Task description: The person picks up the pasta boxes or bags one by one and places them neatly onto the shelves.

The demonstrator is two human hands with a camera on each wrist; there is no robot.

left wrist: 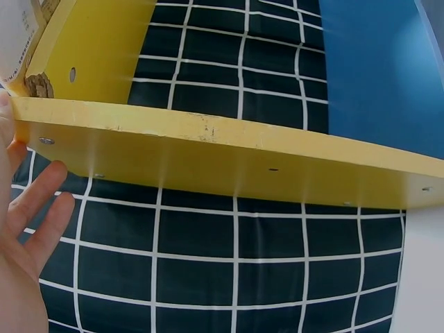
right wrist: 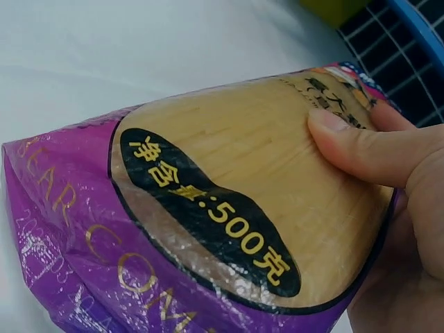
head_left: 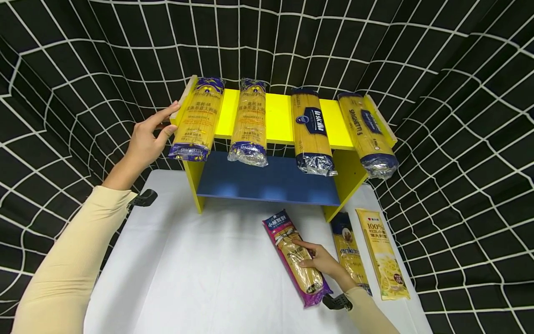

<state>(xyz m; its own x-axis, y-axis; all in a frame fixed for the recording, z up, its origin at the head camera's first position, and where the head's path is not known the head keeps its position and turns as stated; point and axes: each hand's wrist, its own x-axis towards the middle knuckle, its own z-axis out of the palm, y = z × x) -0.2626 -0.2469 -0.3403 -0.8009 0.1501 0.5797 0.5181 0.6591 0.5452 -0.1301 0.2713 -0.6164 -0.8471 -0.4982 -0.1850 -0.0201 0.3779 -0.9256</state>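
Note:
In the head view my left hand (head_left: pixel 148 137) touches the left end of a yellow and blue shelf (head_left: pixel 278 120), fingers at the corner of its raised side board. Two of its fingers (left wrist: pixel 47 222) extend below the yellow board in the left wrist view. A bag of spaghetti (head_left: pixel 194 123) lies on the shelf top beside that hand. Lower down, my right hand (head_left: pixel 323 260) grips a purple and pink pasta bag (head_left: pixel 298 260), which lies tilted over the white table. Its thumb presses on the clear window of the bag (right wrist: pixel 215 187) in the right wrist view.
Three more spaghetti bags, a blue-ended one (head_left: pixel 249 120), a La Sicilia one (head_left: pixel 310 127) and another (head_left: pixel 367 132), overhang the shelf's front edge. Two pasta packs, one dark-topped (head_left: pixel 348 248) and one yellow (head_left: pixel 383 253), lie on the table (head_left: pixel 187 273) at right. Black gridded cloth (head_left: pixel 267 41) surrounds everything.

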